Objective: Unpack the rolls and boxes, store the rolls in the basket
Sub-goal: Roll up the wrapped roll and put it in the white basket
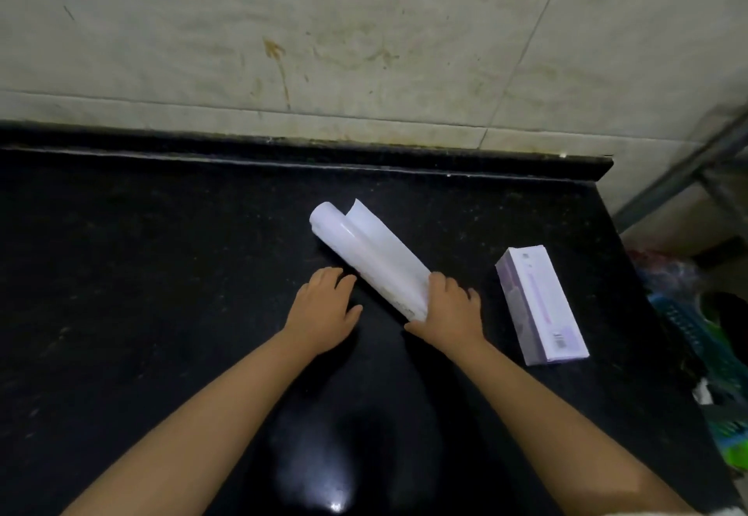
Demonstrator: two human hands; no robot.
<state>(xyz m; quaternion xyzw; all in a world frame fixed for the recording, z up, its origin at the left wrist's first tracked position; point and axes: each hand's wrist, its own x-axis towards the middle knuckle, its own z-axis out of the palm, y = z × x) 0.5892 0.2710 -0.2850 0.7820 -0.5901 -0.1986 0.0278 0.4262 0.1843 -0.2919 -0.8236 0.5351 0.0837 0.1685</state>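
White and partly unrolled, the roll (370,258) is lying diagonally on the black stone counter (162,272), its far end pointing up and to the left toward the wall and its near end coming down to the right. A loose flap of its sheet is curling up along the upper side. The right hand (449,309) is resting palm-down over the near end of the roll, its fingers (439,285) lying curved on top of the sheet and touching it, the thumb reaching out to the left just below the roll's lower corner; whether the fingers are closing around the roll or only pressing on it, I cannot tell. The left hand (324,311) is lying flat on the counter just beside the roll's lower-left side, fingers loosely spread and holding nothing, the fingertips near the roll's edge but seemingly apart from it. A long white box (540,305) with pale purple printing is lying flat on the counter to the right of the right hand, near it but not touching. Beyond the counter's right edge a green and blue basket (712,349) is sitting lower down, blurred. Stained pale tiles (364,30) are forming the wall behind the counter.
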